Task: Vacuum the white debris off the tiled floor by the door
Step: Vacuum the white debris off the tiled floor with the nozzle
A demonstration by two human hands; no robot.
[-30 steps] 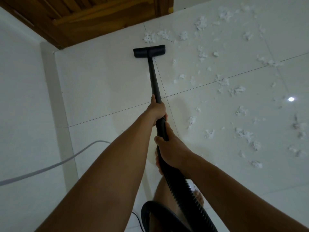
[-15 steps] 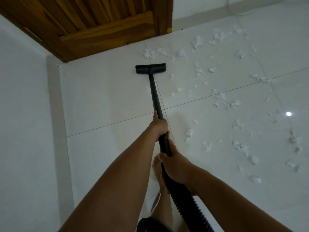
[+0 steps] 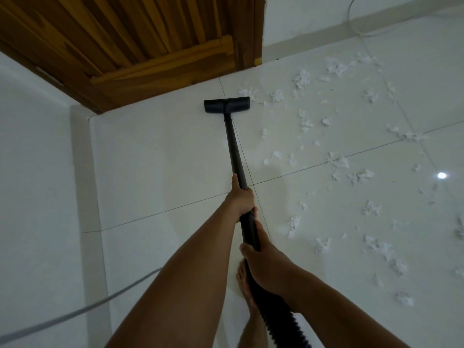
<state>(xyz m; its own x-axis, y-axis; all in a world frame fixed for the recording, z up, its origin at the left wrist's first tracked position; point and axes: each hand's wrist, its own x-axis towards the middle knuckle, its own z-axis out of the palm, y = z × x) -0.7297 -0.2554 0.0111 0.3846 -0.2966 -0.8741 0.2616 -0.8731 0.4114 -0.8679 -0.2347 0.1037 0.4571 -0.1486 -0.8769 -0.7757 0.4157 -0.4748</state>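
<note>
A black vacuum wand (image 3: 233, 149) runs from my hands to a flat black floor head (image 3: 226, 106) resting on the white tiled floor (image 3: 155, 159), just short of the wooden door (image 3: 140, 46). My left hand (image 3: 241, 198) is wrapped around the wand higher up. Below it, my right hand (image 3: 263, 262) grips the wand where the ribbed black hose (image 3: 281, 320) begins. White debris (image 3: 303, 121) lies scattered over the tiles to the right of the head; the nearest bits (image 3: 247, 92) sit at its right end.
A white wall (image 3: 32, 172) runs along the left, with a grey cord (image 3: 75, 313) crossing it low down. My bare foot (image 3: 244, 285) stands under the hose. A thin white cable (image 3: 356, 28) trails along the far skirting. A light reflection (image 3: 442, 175) glints at right.
The floor head has slid forward toward the door and the debris near its right end. The view has tilted up, showing more of the door.
</note>
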